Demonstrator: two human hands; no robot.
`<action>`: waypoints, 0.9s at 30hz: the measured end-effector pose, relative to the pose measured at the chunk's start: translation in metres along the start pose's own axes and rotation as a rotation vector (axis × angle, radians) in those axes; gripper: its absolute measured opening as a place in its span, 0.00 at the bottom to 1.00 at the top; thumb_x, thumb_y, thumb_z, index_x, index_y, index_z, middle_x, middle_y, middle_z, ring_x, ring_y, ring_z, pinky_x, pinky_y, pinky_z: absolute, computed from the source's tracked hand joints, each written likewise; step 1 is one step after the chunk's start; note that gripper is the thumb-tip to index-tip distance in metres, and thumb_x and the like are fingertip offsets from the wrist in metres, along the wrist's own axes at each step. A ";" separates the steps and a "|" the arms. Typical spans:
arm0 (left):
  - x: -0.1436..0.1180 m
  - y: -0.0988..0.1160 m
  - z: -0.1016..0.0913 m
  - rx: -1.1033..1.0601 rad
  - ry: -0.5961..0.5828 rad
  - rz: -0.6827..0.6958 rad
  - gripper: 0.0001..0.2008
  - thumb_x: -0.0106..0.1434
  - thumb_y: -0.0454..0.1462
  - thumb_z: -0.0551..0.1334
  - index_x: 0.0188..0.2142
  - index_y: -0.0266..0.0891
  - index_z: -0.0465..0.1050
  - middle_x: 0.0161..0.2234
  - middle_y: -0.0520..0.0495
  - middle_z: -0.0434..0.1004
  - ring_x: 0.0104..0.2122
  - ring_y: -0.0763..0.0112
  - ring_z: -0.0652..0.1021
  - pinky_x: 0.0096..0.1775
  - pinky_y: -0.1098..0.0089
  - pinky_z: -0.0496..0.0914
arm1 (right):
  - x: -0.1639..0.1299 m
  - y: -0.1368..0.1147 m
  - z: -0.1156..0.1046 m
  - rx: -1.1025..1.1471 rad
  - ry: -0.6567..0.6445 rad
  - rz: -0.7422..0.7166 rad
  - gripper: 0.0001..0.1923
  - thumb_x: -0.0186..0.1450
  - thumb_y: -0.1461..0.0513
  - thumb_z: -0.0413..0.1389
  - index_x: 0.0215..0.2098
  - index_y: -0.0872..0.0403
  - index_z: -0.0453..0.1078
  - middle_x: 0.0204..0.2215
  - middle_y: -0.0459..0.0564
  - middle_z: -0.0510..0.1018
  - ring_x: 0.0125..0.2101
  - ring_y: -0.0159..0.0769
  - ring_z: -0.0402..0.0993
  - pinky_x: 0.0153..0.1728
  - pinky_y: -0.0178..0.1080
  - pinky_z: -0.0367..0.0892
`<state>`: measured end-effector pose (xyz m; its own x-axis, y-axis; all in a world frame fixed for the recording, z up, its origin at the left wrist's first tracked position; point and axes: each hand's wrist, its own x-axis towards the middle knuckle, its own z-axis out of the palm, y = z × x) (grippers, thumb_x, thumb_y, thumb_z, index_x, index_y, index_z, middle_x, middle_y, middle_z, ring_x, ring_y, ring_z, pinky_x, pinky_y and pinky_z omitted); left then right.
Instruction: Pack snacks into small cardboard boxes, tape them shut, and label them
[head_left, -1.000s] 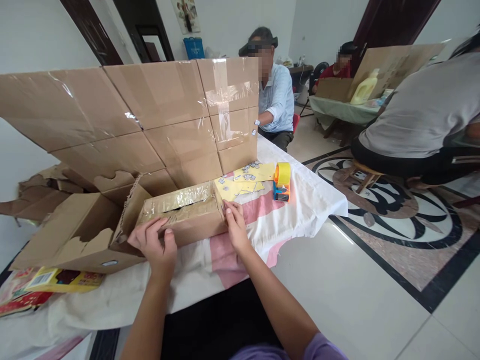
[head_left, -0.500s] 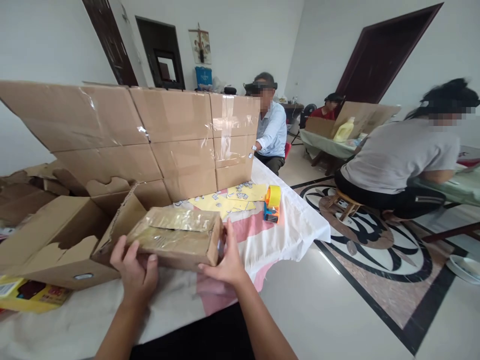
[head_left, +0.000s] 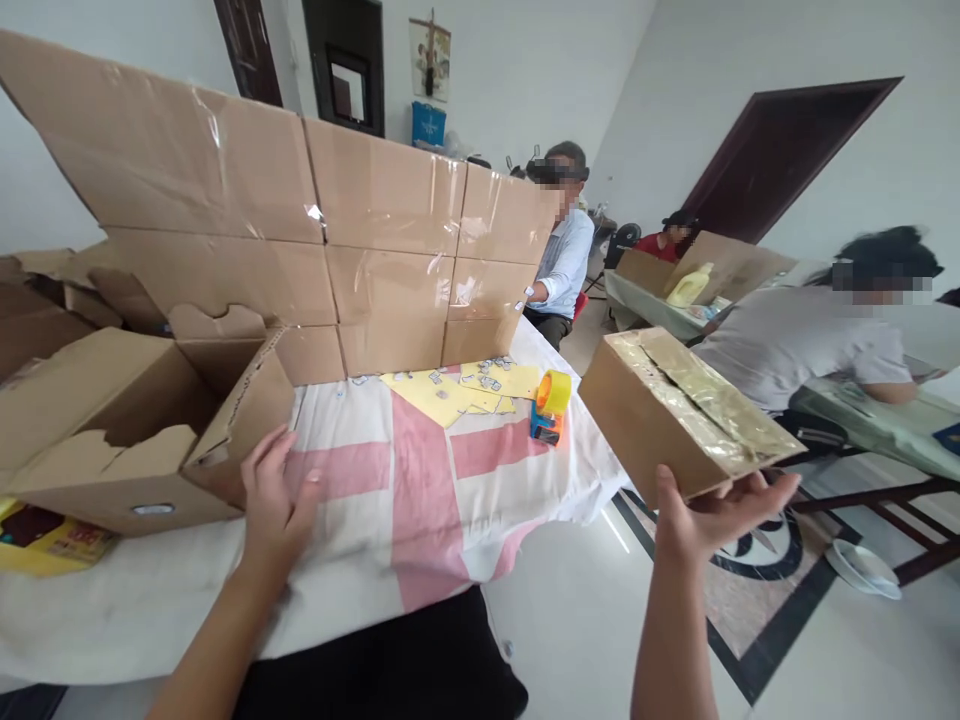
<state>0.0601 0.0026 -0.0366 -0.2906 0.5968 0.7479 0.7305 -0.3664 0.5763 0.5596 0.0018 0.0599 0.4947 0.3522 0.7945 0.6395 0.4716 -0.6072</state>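
White cloth with pink stripes (head_left: pixel 420 500) covers the counter, and pale shiny floor tiles (head_left: pixel 600 620) show beside it. The near edge of the cloth hangs down, so the counter under it cannot be seen.

Close by, the left hand (head_left: pixel 274 500) rests on the cloth with its fingers spread and loose, holding nothing. Its fingertips are just beside the flap of a big open brown cardboard carton (head_left: pixel 120 440), whose left side is cut off at the edge of the view. A yellow flat packet (head_left: pixel 45 540) peeks out from under the carton, mostly hidden.

The right hand (head_left: pixel 705 520) is out past the counter edge, above the floor. It holds up a small brown cardboard box with shiny tape on top (head_left: pixel 675 410). The palm is under the box and the fingers curl around its bottom edge, with the thumb on the near side. Most of the palm is hidden by the box. The box is long and tilted; its long side runs from the upper left, near the counter, down to the right. The taped top faces up and a bit to the right.

Farther off lie yellow sticker sheets (head_left: pixel 450 385) and an orange and yellow tape roller (head_left: pixel 550 405). Behind them stands a tall wall of taped brown cardboard (head_left: pixel 390 250), hiding what is behind it. Other people sit at tables (head_left: pixel 652 305) farther back.
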 end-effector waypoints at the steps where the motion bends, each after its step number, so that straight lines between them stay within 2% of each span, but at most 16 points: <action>1: 0.000 0.000 0.000 -0.004 -0.002 -0.004 0.31 0.63 0.40 0.62 0.66 0.52 0.62 0.65 0.42 0.64 0.65 0.44 0.65 0.64 0.38 0.65 | 0.003 0.015 0.002 -0.035 0.001 0.035 0.70 0.51 0.49 0.70 0.74 0.52 0.27 0.70 0.66 0.47 0.68 0.54 0.57 0.63 0.61 0.62; 3: 0.002 0.001 0.000 -0.012 -0.012 -0.012 0.30 0.63 0.40 0.62 0.64 0.52 0.63 0.64 0.42 0.66 0.64 0.45 0.68 0.62 0.41 0.68 | 0.004 0.047 0.013 -0.141 0.028 0.139 0.68 0.53 0.46 0.68 0.74 0.55 0.27 0.70 0.67 0.45 0.69 0.54 0.53 0.65 0.59 0.60; 5: 0.002 0.001 0.000 -0.018 -0.019 -0.015 0.29 0.64 0.41 0.62 0.64 0.51 0.64 0.62 0.41 0.67 0.62 0.46 0.70 0.58 0.44 0.72 | 0.001 0.077 0.028 -0.291 0.029 0.245 0.69 0.51 0.44 0.67 0.75 0.60 0.31 0.68 0.70 0.46 0.70 0.60 0.47 0.67 0.61 0.55; 7: 0.003 0.001 0.000 -0.016 -0.035 -0.016 0.29 0.65 0.40 0.61 0.65 0.50 0.63 0.62 0.40 0.67 0.60 0.46 0.72 0.54 0.46 0.75 | -0.001 0.101 0.045 -0.423 -0.076 0.338 0.74 0.48 0.42 0.68 0.75 0.64 0.32 0.66 0.73 0.48 0.69 0.67 0.47 0.67 0.63 0.51; 9: 0.003 0.000 0.000 -0.002 -0.058 -0.014 0.29 0.66 0.40 0.61 0.66 0.50 0.63 0.61 0.40 0.68 0.57 0.48 0.75 0.53 0.48 0.76 | 0.002 0.118 0.067 -0.496 -0.233 0.384 0.78 0.46 0.41 0.69 0.75 0.64 0.27 0.66 0.75 0.47 0.68 0.72 0.46 0.67 0.64 0.50; 11: 0.003 0.001 0.000 0.036 -0.095 -0.013 0.28 0.66 0.41 0.60 0.66 0.48 0.63 0.60 0.39 0.69 0.53 0.50 0.76 0.51 0.50 0.76 | 0.016 0.132 0.097 -0.536 -0.353 0.391 0.81 0.46 0.42 0.69 0.74 0.65 0.21 0.67 0.78 0.45 0.68 0.73 0.46 0.66 0.63 0.52; 13: 0.004 0.002 0.001 0.104 -0.143 -0.002 0.26 0.67 0.42 0.60 0.64 0.47 0.65 0.58 0.39 0.71 0.53 0.50 0.76 0.50 0.50 0.75 | 0.038 0.147 0.137 -0.592 -0.426 0.403 0.82 0.44 0.45 0.70 0.74 0.67 0.19 0.66 0.81 0.48 0.67 0.75 0.48 0.64 0.65 0.53; 16: 0.006 0.006 0.003 0.219 -0.201 0.054 0.22 0.66 0.44 0.60 0.59 0.45 0.69 0.54 0.39 0.73 0.52 0.48 0.76 0.51 0.50 0.74 | 0.073 0.175 0.200 -0.680 -0.509 0.417 0.77 0.48 0.47 0.69 0.75 0.66 0.22 0.65 0.82 0.52 0.66 0.77 0.51 0.63 0.70 0.49; 19: 0.008 0.012 0.004 0.305 -0.218 0.101 0.18 0.66 0.44 0.60 0.55 0.45 0.70 0.52 0.40 0.74 0.49 0.50 0.77 0.49 0.54 0.74 | 0.092 0.203 0.245 -0.488 -0.738 0.363 0.76 0.49 0.51 0.70 0.76 0.62 0.22 0.68 0.78 0.52 0.60 0.64 0.65 0.60 0.59 0.62; 21: 0.008 0.014 0.003 0.331 -0.224 0.094 0.17 0.67 0.43 0.60 0.54 0.46 0.70 0.51 0.41 0.74 0.49 0.51 0.78 0.48 0.56 0.74 | 0.093 0.220 0.259 -0.368 -0.857 0.333 0.71 0.50 0.54 0.69 0.77 0.58 0.27 0.68 0.71 0.57 0.51 0.50 0.73 0.54 0.49 0.69; 22: 0.009 0.015 0.003 0.330 -0.228 0.083 0.17 0.67 0.42 0.60 0.55 0.46 0.69 0.51 0.41 0.74 0.49 0.52 0.77 0.48 0.56 0.74 | 0.091 0.229 0.261 -0.342 -0.871 0.320 0.68 0.52 0.55 0.68 0.77 0.56 0.30 0.68 0.67 0.60 0.48 0.46 0.75 0.52 0.46 0.71; 25: 0.009 0.012 0.004 0.318 -0.244 0.052 0.17 0.67 0.42 0.60 0.55 0.45 0.70 0.51 0.41 0.74 0.49 0.53 0.77 0.49 0.55 0.73 | 0.083 0.251 0.255 -0.322 -0.778 0.287 0.52 0.57 0.55 0.61 0.74 0.58 0.47 0.60 0.62 0.72 0.43 0.42 0.76 0.49 0.45 0.72; 27: 0.010 0.008 0.007 0.324 -0.251 0.036 0.16 0.67 0.42 0.61 0.54 0.44 0.71 0.51 0.41 0.74 0.49 0.53 0.77 0.49 0.55 0.73 | 0.080 0.258 0.249 -0.339 -0.695 0.279 0.37 0.59 0.53 0.56 0.63 0.61 0.66 0.49 0.61 0.79 0.41 0.44 0.77 0.47 0.46 0.72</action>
<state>0.0674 0.0101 -0.0265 -0.1307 0.7583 0.6387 0.9058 -0.1706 0.3879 0.6174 0.3528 -0.0315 0.2560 0.8931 0.3699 0.7448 0.0617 -0.6644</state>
